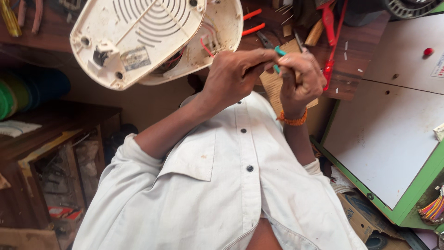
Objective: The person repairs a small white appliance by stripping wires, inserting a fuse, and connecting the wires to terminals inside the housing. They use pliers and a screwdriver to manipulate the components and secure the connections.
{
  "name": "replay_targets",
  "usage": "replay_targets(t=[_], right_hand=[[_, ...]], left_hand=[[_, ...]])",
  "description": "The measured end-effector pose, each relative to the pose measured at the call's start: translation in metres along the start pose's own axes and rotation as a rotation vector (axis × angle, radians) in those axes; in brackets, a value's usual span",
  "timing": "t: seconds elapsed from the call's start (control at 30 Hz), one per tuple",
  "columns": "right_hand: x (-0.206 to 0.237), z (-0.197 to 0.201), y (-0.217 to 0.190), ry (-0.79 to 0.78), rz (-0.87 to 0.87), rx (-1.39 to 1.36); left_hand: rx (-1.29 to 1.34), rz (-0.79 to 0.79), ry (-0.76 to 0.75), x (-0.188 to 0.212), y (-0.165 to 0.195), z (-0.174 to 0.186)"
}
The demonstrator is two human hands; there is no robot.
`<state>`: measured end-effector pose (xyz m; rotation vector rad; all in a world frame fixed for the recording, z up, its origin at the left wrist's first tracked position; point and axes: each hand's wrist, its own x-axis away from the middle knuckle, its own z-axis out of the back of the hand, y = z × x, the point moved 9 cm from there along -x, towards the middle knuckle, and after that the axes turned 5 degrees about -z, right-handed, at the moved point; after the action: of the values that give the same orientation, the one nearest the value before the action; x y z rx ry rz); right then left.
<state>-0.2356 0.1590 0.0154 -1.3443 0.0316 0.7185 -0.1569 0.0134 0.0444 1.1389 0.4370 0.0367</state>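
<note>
My left hand (pixel 231 76) and my right hand (pixel 300 76) meet in front of my chest, above my white buttoned shirt (pixel 217 185). Both are closed around a small teal-handled tool (pixel 279 52), of which only bits of teal show between the fingers. My right wrist wears an orange thread band (pixel 292 120). Just left of and above my left hand lies a dirty white plastic appliance casing (pixel 138 37) with vent slots, opened, with red wires (pixel 204 47) showing at its edge. Anything else pinched in my fingers is hidden.
A dark wooden bench (pixel 356 51) carries a red-handled screwdriver (pixel 329 41), red-handled pliers (pixel 252 22) and scraps. A white board with a green frame (pixel 384 134) stands at the right, with a bundle of coloured wires (pixel 432 208) below it. A wooden shelf (pixel 55 148) is at the left.
</note>
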Motion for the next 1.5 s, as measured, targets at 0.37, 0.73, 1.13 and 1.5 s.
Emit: replay_targets(t=[0.37, 0.73, 1.13, 1.5], right_hand=[[0.003, -0.007, 0.02, -0.127, -0.061, -0.063], [0.012, -0.027, 0.124, -0.23, -0.357, -0.229], [0.112, -0.1, 0.162, -0.479, -0.579, -0.265], [0.379, -0.28, 0.003, -0.759, -0.704, -0.277]], left_hand=[[-0.202, -0.025, 0.111, 0.018, -0.021, -0.001], [-0.61, -0.168, 0.452, 0.065, 0.0, -0.014], [-0.493, 0.32, 0.493, 0.301, 0.003, 0.061], [-0.6, 1.143, 0.514, 0.815, 0.001, 0.157]])
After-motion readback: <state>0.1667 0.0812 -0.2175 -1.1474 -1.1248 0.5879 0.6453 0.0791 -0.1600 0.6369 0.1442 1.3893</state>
